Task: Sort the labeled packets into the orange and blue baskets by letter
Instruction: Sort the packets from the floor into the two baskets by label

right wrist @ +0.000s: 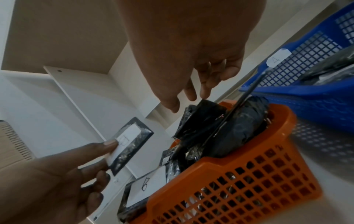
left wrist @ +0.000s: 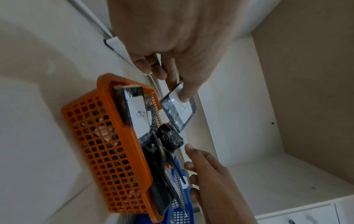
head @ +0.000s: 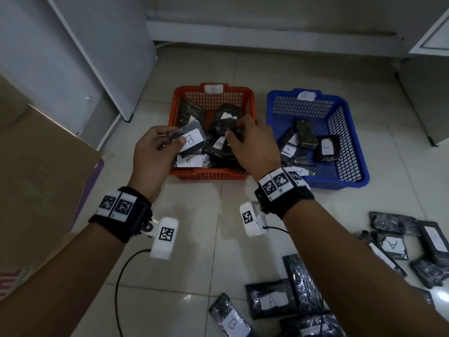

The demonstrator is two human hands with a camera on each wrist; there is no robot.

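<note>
black wristbands (head: 122,215) — white coded tags, white camera pods (head: 164,238), black cables.

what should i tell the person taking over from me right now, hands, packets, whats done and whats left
Left hand pinches a B packet over the orange basket.
Right hand hangs above that basket's pile, fingers loose, holding nothing as far as the right wrist view shows.
Done: several B packets lie in the orange basket and a few A packets in the blue basket.
Left: drop the held B packet, then sort the loose packets on the floor, with A and B labels showing.
</note>
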